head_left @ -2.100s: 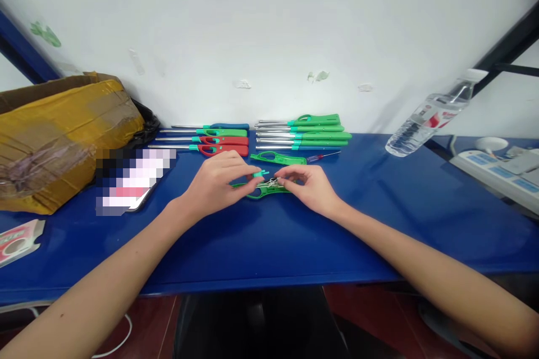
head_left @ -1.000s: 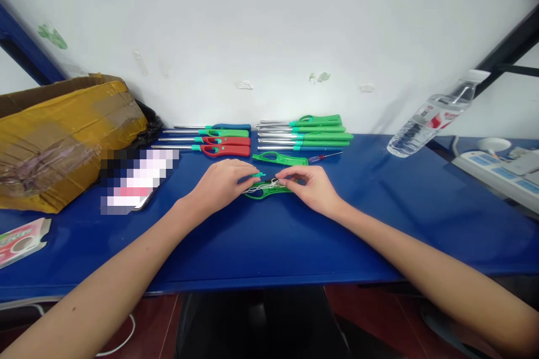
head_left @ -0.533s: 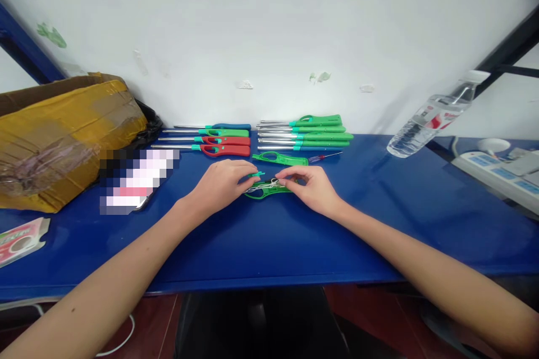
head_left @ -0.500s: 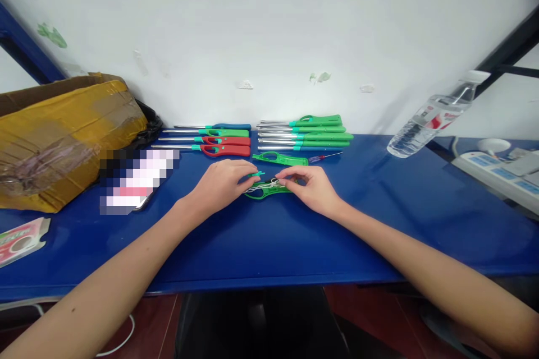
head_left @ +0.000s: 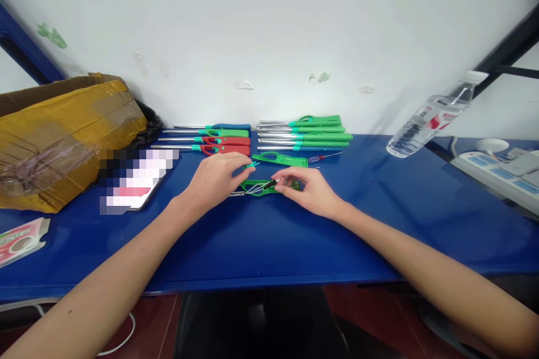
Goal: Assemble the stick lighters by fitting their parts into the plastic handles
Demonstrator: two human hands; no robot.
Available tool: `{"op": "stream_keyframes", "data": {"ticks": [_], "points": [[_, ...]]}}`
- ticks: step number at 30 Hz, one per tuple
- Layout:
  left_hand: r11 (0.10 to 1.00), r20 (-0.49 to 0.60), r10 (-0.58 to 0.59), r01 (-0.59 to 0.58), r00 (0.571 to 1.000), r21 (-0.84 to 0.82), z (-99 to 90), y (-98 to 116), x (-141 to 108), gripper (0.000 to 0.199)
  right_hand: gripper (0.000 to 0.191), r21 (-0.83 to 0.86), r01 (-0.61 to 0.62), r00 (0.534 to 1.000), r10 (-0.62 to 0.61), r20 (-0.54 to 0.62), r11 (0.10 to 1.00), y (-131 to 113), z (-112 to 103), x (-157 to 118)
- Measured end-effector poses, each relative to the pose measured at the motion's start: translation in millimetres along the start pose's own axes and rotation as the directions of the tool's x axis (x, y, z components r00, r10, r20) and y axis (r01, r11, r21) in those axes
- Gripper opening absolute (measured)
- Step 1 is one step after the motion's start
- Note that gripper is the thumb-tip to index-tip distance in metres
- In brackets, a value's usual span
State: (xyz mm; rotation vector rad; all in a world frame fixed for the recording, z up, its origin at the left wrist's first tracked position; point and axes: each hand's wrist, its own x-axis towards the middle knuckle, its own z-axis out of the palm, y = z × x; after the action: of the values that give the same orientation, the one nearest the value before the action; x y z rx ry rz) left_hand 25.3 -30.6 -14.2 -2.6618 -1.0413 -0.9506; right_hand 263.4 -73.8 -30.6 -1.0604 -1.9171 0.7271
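My left hand (head_left: 217,179) pinches a small teal plastic piece (head_left: 253,164) between thumb and fingertips. Across from it, my right hand (head_left: 309,190) has thumb and fingers closed on a small black igniter part (head_left: 272,184) with thin pale wires running left. Under the fingers lies an opened green lighter shell (head_left: 244,184), partly covered by my right hand. A metal tube end (head_left: 237,194) shows at its left, beside my left hand. Just behind lies another green shell half (head_left: 290,161), and a screwdriver (head_left: 320,158) is to its right.
Assembled lighters (head_left: 227,141) in blue, green and red lie back left, with several green lighters (head_left: 322,137) to their right. A taped carton (head_left: 71,140) and a phone (head_left: 147,193) are on the left. A water bottle (head_left: 429,118) and power strip (head_left: 501,174) stand right.
My left hand has moved slightly left with the teal piece, away from the wires. The black igniter part in my right fingers and the shell below now show more clearly.
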Motion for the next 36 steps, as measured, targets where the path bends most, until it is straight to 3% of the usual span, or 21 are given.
{"op": "stream_keyframes", "data": {"ticks": [6, 16, 20, 26, 36], "points": [[0.999, 0.012, 0.032, -0.032, 0.999, -0.027, 0.1, 2, 1, 0.025, 0.019, -0.027, -0.03, 0.999, 0.029, -0.041, 0.999, 1, 0, 3], [0.99, 0.01, 0.118, -0.117, 0.993, -0.074, -1.1, 6, 1, 0.026, 0.02, -0.09, 0.034, 0.996, -0.041, -0.082, 0.995, -1, -2, 4], [0.99, 0.017, 0.104, -0.102, 0.994, -0.099, 0.5, 7, 0, 0.025, 0.018, -0.096, 0.031, 0.995, -0.04, -0.093, 0.995, -1, -2, 2], [0.99, 0.126, 0.055, -0.038, 0.99, -0.134, 2.2, 10, -1, 0.024, 0.017, -0.025, -0.039, 0.997, 0.037, -0.074, 0.999, -1, 1, 1], [0.964, 0.168, 0.104, -0.058, 0.98, -0.26, -1.6, 10, 1, 0.025, 0.022, 0.053, -0.074, 0.995, 0.077, -0.065, 0.996, 3, 2, 2]]}}
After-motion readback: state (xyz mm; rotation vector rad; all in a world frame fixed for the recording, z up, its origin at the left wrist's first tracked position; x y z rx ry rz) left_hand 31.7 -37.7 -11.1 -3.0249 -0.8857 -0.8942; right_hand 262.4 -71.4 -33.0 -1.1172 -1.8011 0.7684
